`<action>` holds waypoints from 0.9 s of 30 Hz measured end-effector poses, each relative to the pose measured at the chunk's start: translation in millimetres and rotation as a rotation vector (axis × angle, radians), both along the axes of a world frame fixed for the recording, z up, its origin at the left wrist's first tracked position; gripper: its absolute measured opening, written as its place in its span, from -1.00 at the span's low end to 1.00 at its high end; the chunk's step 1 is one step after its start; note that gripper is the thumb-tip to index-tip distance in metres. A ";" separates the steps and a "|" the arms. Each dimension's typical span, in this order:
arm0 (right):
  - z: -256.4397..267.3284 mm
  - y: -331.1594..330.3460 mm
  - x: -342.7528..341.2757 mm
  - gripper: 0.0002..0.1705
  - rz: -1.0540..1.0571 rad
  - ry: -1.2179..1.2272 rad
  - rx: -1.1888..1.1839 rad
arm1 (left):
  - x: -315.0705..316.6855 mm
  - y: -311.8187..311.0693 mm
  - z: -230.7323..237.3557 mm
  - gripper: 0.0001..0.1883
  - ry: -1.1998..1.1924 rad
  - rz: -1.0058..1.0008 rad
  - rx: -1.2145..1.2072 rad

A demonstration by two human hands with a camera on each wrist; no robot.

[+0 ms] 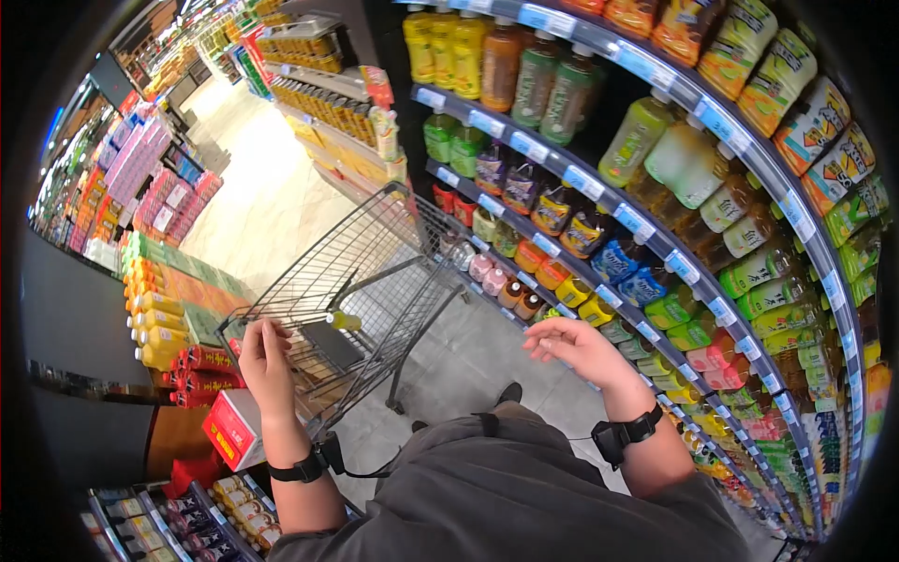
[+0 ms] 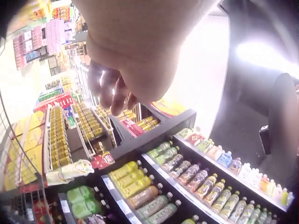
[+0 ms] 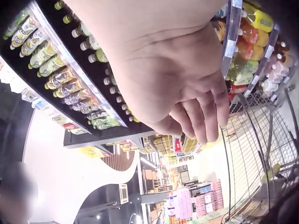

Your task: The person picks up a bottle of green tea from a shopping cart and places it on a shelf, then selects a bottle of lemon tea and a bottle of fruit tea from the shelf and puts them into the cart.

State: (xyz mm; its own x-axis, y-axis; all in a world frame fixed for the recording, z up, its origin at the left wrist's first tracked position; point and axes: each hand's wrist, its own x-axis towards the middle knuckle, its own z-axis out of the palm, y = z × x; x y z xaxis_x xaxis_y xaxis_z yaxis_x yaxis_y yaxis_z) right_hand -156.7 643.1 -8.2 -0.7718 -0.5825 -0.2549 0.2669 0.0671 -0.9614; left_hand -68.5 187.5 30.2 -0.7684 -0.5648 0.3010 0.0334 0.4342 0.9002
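A supermarket aisle with a tiled floor [image 1: 482, 365]. In the head view from my remote feed, drink shelves [image 1: 599, 192] curve along the right, price labels edging them, presumably so each row can be matched to its price. A wire shopping cart [image 1: 314, 255] stands ahead, left of centre; a yellow-green bottle [image 1: 344, 321] lies on its side inside it, held in by the mesh. The left hand [image 1: 268, 361] hovers by the cart's near left side, the right hand [image 1: 576, 351] between cart and shelves; both are relaxed and empty. Straps seem to keep my cameras aimed at them.

In the left wrist view I see loose, hanging fingers, nothing in them.

In the right wrist view, an empty palm, fingers slightly bent, the cart at right.
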 end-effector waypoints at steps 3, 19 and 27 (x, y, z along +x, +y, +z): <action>10.3 -51.0 12.0 -0.69 0.034 -0.002 0.011 | 37.9 -51.1 -10.2 -0.76 -0.032 0.076 0.017; 8.1 -270.2 63.1 -0.71 0.325 0.029 0.186 | 183.6 -217.7 -62.2 -0.78 -0.125 0.162 0.143; -7.5 -321.0 21.8 -0.70 0.441 0.001 0.212 | 162.0 -232.8 -96.0 -0.78 -0.244 0.193 0.159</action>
State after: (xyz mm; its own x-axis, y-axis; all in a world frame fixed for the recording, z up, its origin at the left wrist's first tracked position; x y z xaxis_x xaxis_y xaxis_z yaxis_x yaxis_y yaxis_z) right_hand -134.9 322.1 -15.7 -0.4633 -0.7893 -0.4030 0.1680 0.3683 -0.9144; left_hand 93.5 -45.3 -65.8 -0.6815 -0.7316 0.0186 -0.2598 0.2656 0.9284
